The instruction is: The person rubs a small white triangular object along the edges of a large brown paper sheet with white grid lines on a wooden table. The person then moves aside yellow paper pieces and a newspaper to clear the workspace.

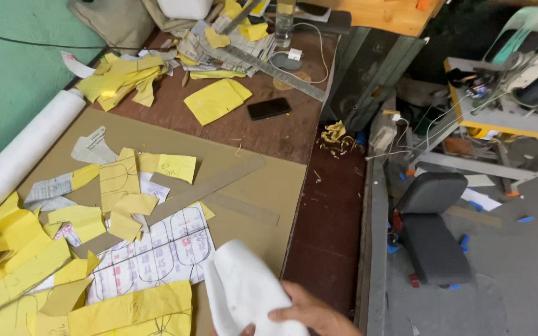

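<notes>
White soft folded cloth piece sits at 6 o'clock in the view, right hand gripping it from the 4 o'clock side, fingers clamped on its edge. Yellow paper pattern cutouts are scattered over the brown cardboard-covered surface around 9 o'clock, black phone up near 12.

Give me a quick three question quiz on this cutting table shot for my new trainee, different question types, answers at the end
1. True or false: the hand at the bottom edge holds a piece of white fabric.
2. Multiple choice: what lies just right of the single yellow paper piece on the brown table? A) scissors B) a black phone C) a cup
3. Fill in: the long white roll lies along the table's ____ edge.

Key: 1 true. 2 B. 3 left.
</notes>
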